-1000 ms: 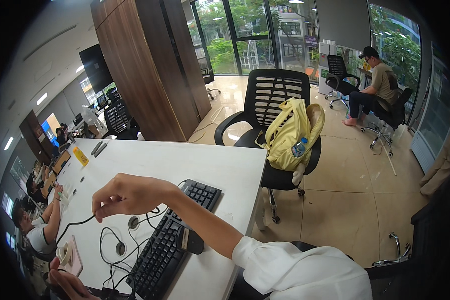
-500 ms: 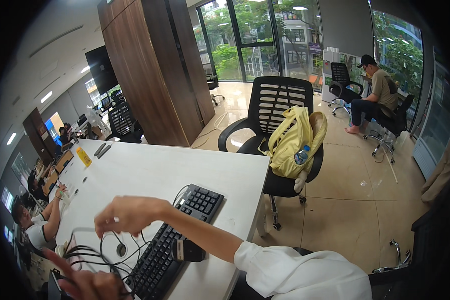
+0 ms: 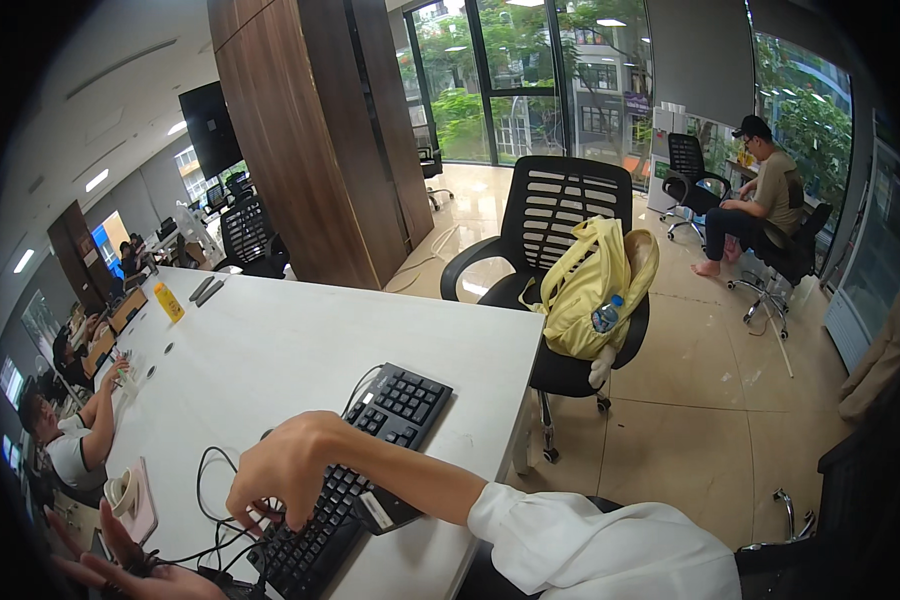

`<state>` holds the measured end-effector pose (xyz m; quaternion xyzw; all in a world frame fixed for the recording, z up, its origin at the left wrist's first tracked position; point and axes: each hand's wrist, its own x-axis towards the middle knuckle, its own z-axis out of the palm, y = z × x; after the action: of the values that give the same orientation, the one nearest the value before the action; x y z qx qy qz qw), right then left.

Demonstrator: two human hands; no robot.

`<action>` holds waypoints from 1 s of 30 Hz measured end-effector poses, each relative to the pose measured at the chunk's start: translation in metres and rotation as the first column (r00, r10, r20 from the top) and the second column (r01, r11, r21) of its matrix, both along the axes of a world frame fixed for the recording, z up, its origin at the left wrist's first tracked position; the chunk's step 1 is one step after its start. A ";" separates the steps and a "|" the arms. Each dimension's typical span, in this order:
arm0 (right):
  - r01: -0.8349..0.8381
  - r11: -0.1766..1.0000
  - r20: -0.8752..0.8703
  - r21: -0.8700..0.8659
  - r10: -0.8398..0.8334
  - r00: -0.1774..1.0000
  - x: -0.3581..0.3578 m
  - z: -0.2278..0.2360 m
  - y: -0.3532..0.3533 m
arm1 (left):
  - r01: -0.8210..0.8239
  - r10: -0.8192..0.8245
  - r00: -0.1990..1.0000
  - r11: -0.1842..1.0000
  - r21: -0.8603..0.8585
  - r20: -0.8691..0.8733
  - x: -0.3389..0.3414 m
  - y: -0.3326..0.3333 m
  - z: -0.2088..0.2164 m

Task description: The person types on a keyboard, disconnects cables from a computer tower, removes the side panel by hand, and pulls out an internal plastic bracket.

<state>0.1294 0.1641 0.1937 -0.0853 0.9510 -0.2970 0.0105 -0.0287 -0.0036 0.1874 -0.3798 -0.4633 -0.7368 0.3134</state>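
Note:
A black keyboard [image 3: 380, 430] lies slanted on the white table [image 3: 270, 350], near its front edge. My right hand [image 3: 285, 470] hangs over the keyboard's near left end. Its fingers point down and pinch a black cable [image 3: 205, 480] that loops across the table. My left hand [image 3: 120, 570] shows at the bottom left edge with fingers spread, and tangled black cable lies against it. A small black device [image 3: 385, 512] sits under my right forearm beside the keyboard.
A black office chair [image 3: 560, 210] holding a yellow backpack [image 3: 590, 290] stands just past the table's right end. A person [image 3: 760, 200] sits at the far right. Another person [image 3: 75, 440] sits at the left. A wooden column [image 3: 310, 140] rises behind; a pink pad [image 3: 145, 510] lies front left.
My right hand has dropped from above the table to the keyboard's left end and closed its fingers on the cable. My left hand has slid a little right along the bottom edge.

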 end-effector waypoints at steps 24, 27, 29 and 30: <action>0.139 0.968 -0.758 -0.211 -0.252 0.602 0.024 0.016 0.017 | 0.582 -0.336 0.813 0.504 -0.638 0.476 0.020 0.005 -0.014; 0.204 0.963 -0.809 -0.176 -0.260 0.527 0.021 0.016 0.026 | 0.553 -0.407 0.832 0.559 -0.617 0.377 0.021 0.007 -0.012; 0.194 0.962 -0.836 -0.191 -0.263 0.482 0.022 0.014 0.030 | 0.481 -0.409 0.875 0.669 -0.567 0.259 0.021 0.009 -0.012; 0.184 0.962 -0.840 -0.201 -0.266 0.473 0.022 0.013 0.030 | 0.588 -0.499 0.805 0.600 -0.542 0.321 0.019 0.008 -0.009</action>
<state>0.1512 0.1943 0.2067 -0.0961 0.8194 -0.2529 -0.5053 -0.0094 0.0043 0.1784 -0.5322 -0.5599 -0.6270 -0.1008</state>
